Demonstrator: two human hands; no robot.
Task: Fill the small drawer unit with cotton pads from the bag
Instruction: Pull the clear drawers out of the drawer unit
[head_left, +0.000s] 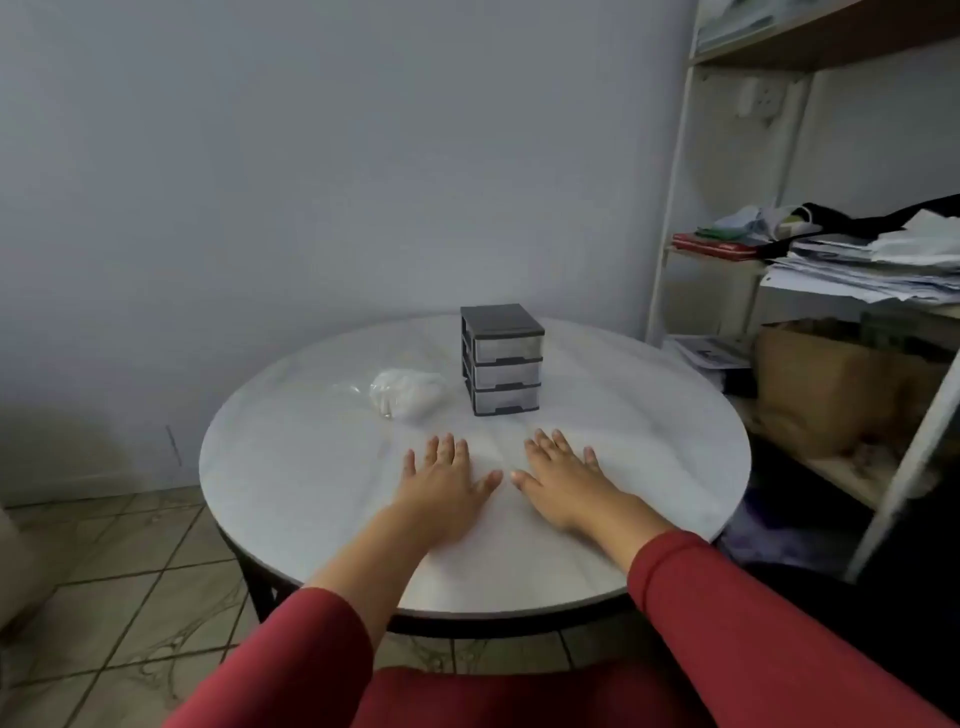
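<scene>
White cotton pads (413, 389) fill the clear bag (382, 397), which lies crosswise on the desk (623, 415), ahead and slightly left of my left hand (444, 480), the nearer one. The drawer unit (501, 358) stands just right of it, drawers closed. Left and right hand (563, 478) rest flat, fingers (447, 448) spread, holding nothing. I judge the left should take the bag first.

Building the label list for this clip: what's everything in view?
Round white marble-look table: 1, white, centre.
Small grey plastic three-drawer unit: 1, grey, clear drawers, table's far middle.
Clear plastic bag of white cotton pads: 1, clear/white, left of unit.
White shelf rack: 1, white, right.
Paper stack: 1, white, middle shelf.
Brown paper bag: 1, brown, lower shelf.
Red sleeves: 2, red, forearms.
Left hand: 1, flat on table.
Right hand: 1, flat on table.
</scene>
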